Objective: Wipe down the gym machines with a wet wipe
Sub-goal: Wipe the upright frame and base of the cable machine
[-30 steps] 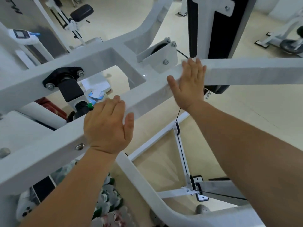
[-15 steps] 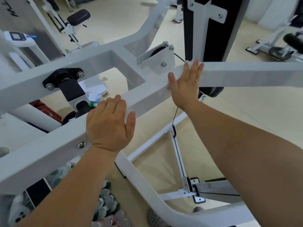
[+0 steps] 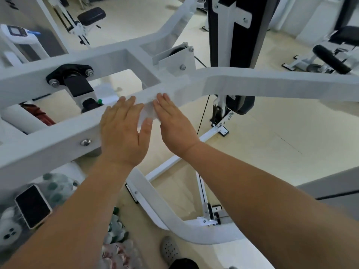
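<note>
Gym floor (image 3: 272,136) below. Left hand (image 3: 122,131) and right hand (image 3: 174,123) press wet wipe (image 3: 148,112) flat-fingered onto machine beam (image 3: 252,82); ungripped, it may slip.

Bare forearms (image 3: 252,191) lead to the left hand (image 3: 122,131) and right hand (image 3: 174,123); at the bottom centre of the frame, a grey perforated rubber clog (image 3: 169,249) is worn.

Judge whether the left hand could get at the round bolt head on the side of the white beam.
Probably yes. The left hand lies flat on the white beam, just beside the bolt head, and nothing sits between them.
</note>
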`<state>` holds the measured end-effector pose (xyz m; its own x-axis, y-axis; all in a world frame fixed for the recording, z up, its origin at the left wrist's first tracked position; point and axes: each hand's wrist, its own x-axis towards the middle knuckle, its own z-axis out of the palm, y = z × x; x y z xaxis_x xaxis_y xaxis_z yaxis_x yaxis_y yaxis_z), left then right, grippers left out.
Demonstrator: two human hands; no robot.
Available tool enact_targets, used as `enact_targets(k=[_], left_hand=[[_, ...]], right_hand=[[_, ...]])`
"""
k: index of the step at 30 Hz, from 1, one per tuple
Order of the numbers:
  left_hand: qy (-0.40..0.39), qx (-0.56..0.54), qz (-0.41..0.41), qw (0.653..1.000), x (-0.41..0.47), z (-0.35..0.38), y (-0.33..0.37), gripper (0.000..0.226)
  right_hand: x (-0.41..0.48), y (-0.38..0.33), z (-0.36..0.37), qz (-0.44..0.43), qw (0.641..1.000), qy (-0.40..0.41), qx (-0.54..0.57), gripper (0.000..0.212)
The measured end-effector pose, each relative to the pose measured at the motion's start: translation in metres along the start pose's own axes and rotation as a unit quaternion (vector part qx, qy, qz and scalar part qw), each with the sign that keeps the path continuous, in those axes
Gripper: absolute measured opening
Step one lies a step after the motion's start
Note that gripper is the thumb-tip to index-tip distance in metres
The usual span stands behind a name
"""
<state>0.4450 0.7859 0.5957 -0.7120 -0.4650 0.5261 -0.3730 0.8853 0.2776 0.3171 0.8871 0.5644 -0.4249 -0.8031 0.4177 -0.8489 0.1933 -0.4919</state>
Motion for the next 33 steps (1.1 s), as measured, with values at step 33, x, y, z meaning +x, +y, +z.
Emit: enact_targets(k=[33], left_hand=[[-0.132,-0.598,-0.593,0.522,-0.317,0.069,0.331,0.021]], right_hand=[[-0.461,0.049,-0.14,0.112,0.949,-0.287,0.069,0.08]])
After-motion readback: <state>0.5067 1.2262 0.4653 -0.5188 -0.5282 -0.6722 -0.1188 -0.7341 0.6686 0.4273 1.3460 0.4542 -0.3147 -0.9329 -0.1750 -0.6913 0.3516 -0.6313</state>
